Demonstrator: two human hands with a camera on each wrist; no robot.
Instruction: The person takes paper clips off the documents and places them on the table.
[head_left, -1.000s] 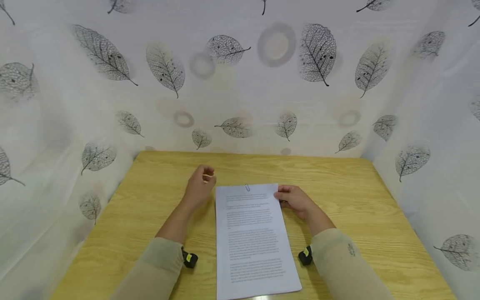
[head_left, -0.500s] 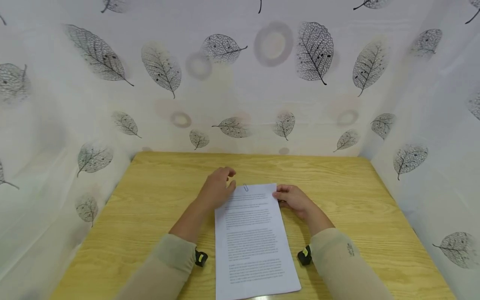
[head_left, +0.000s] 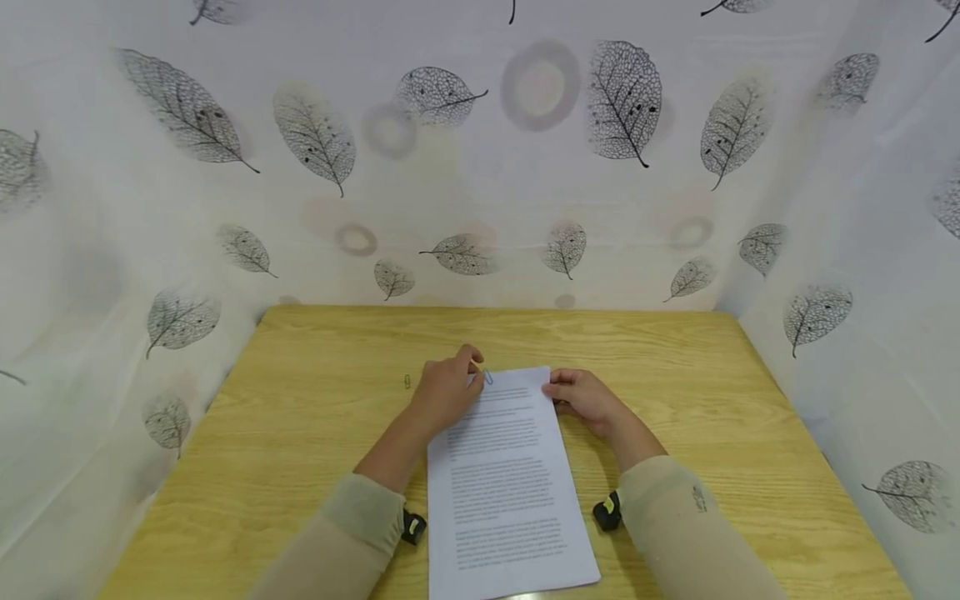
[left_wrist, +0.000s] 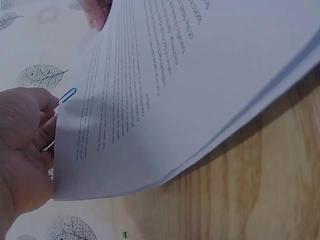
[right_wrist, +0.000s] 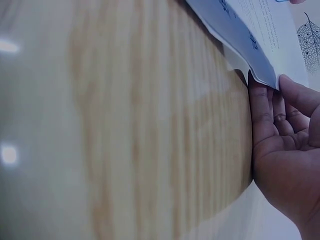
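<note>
A stack of printed sheets (head_left: pixel 498 492) lies in front of me, with a blue paper clip (head_left: pixel 488 377) on its top edge. My left hand (head_left: pixel 444 390) is over the stack's top left corner, its thumb tip right beside the clip. In the head view a gap shows between that thumb and the bent forefinger. In the left wrist view the blue clip (left_wrist: pixel 68 95) sticks out past the paper's edge by the thumb. My right hand (head_left: pixel 591 400) pinches the top right corner, thumb above and fingers underneath. In the right wrist view the sheets (right_wrist: pixel 245 42) bend up there.
A small greenish paper clip (head_left: pixel 407 381) lies on the wooden table (head_left: pixel 300 433), left of the left hand. Leaf-patterned white sheeting (head_left: pixel 480 167) encloses the table's back and sides. A black device (head_left: pixel 607 510) sits at the right cuff, another (head_left: pixel 413 527) at the left.
My left hand has moved right, from beside the stack to its top edge near the blue clip, uncovering the small greenish clip. The right hand keeps its grip on the corner.
</note>
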